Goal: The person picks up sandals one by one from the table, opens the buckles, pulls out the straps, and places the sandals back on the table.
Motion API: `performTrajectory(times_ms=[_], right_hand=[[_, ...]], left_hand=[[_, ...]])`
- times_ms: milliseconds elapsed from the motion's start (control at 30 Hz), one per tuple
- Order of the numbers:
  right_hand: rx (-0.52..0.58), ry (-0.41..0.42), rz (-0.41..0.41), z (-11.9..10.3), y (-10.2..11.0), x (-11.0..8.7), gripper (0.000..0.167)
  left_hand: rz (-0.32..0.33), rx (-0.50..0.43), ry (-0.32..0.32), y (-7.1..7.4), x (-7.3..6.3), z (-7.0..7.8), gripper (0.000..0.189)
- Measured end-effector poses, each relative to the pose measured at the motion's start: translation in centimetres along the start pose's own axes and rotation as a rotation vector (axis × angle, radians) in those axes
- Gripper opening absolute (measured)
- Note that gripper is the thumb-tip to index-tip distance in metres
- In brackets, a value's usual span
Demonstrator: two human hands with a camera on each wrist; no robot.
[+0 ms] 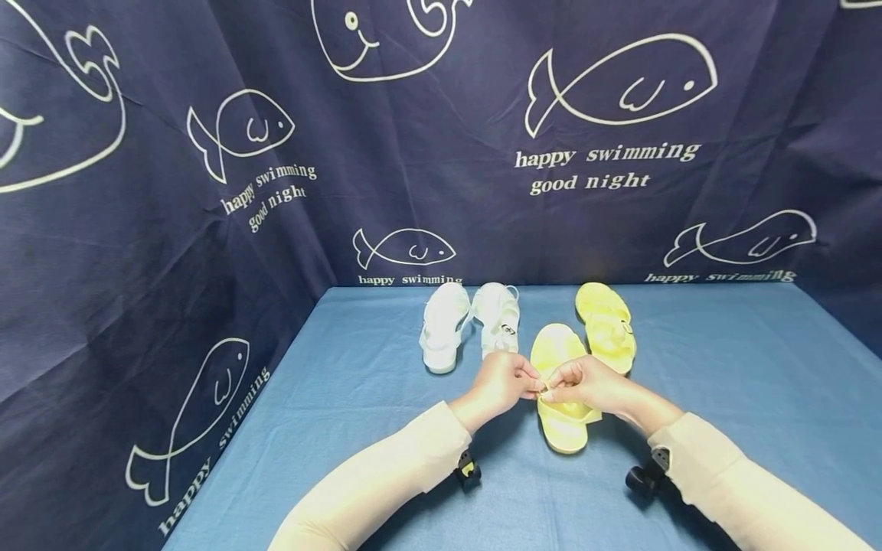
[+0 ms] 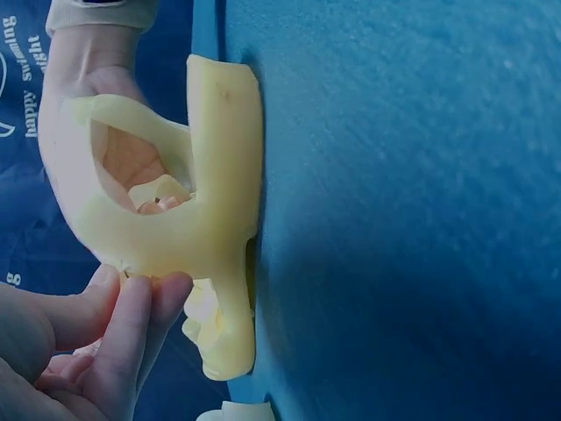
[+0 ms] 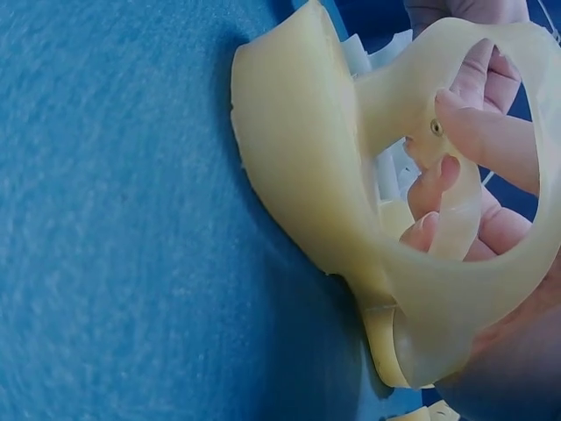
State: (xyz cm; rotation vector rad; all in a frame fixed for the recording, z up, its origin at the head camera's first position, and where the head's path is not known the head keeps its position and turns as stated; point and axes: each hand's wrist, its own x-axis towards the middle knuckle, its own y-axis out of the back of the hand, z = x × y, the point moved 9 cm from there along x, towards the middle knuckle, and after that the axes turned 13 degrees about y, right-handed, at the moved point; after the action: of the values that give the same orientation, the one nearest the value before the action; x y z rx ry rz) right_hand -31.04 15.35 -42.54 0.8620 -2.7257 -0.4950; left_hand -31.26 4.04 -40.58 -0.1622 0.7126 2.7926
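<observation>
The nearer yellow sandal [image 1: 565, 436] sits sole-down on the blue surface [image 1: 358, 360], in front of the person and well in from the side edges. The left hand [image 1: 505, 379] comes in from one side, its fingers pinching the edge of the strap [image 3: 458, 219]; the right hand [image 1: 589, 383] comes in from the other, fingers pinching the same strap close to a small metal stud [image 3: 436, 128]. The two hands nearly meet over the sandal's left edge, with little room between them. Just beyond, to the right, lies the second yellow sandal [image 1: 609, 337], its far end near the back edge by the navy fish-print cloth [image 1: 427, 168]. Two white sandals [image 1: 441, 329] stand side by side to the left, also up near that edge, a narrow gap from the yellow. Blue stretches wide on both sides of the row.
</observation>
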Motion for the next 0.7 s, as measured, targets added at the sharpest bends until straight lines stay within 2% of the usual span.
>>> performTrajectory(times_ms=[133, 267, 500, 600, 700], right_hand=[[-0.004, 0.006, -0.003, -0.1, -0.1, 0.1, 0.026], [-0.002, 0.016, -0.012, -0.2, -0.3, 0.0, 0.027], [0.025, 0.015, -0.040, 0.0, -0.4, -0.2, 0.029], [-0.001, 0.027, -0.041, 0.0, -0.1, -0.1, 0.029], [-0.047, 0.037, -0.025, -0.2, 0.2, 0.0, 0.028]], left_hand=[[0.024, 0.052, -0.012, 0.3, 0.0, 0.3, 0.007], [-0.005, 0.079, -0.022, 0.3, 0.0, 0.5, 0.009], [-0.100, -0.018, 0.006, 0.1, 0.1, -0.3, 0.008], [-0.108, -0.057, 0.031, 0.2, 0.2, -0.9, 0.006], [-0.104, -0.056, 0.042, 0.4, 0.2, -1.3, 0.006]])
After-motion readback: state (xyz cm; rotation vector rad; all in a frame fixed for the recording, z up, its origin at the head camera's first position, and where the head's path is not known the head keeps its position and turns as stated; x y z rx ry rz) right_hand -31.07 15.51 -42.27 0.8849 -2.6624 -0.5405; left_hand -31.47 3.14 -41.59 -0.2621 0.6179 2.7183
